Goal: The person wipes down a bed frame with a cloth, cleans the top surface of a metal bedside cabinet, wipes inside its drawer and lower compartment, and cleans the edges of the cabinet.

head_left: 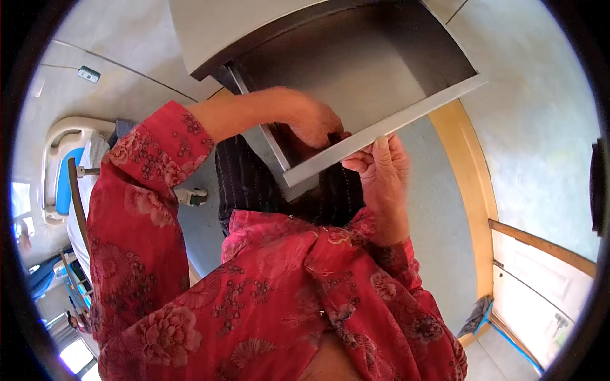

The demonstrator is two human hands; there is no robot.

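A grey metal drawer (pixel 427 105) stands pulled out of a pale cabinet (pixel 229 25). My left hand (pixel 312 124) reaches over the drawer's left side wall and down into its front left corner. Its fingers are curled close to the inner face of the drawer front, and their tips are mostly hidden, with something dark by them that I cannot make out. My right hand (pixel 385 170) grips the drawer's front edge from outside, thumb on the top rim and fingers bent below it. The drawer's bare bottom shows behind my left hand.
A bed with a pale end board (pixel 57 136) is at the left. A small grey device (pixel 89 74) on a cord lies against the pale surface at upper left. A white shoe (pixel 191 196) is on the floor. A white door (pixel 540 286) stands at lower right.
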